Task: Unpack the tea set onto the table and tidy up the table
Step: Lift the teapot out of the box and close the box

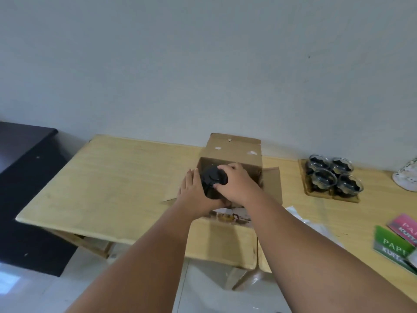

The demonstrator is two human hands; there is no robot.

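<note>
1. Bench [117,177] of pale wood grain fills the middle of the view, pushed against a plain grey-white wall, with a dark cabinet [24,177] to its left and light floor tiles below.
2. Cardboard box [234,163] stands open near the bench's middle, flaps splayed; it looks light and soft-walled, so it may shift if pulled on.
3. Glass cups [335,177], four of them, sit together on a small tray well to the right of the box; printed cards [397,238] and a clear plastic wrap [311,222] lie nearer the front edge.
4. Teapot [213,182], dark and apparently glass with a black lid, is at the box's mouth, about level with its rim; likely fragile and slippery, best held under the body with the lid pinned.
5. Left hand [191,190] is open, palm pressed flat against the pot's side.
6. Right hand [237,184] curls over the lid, gripping it.
</note>
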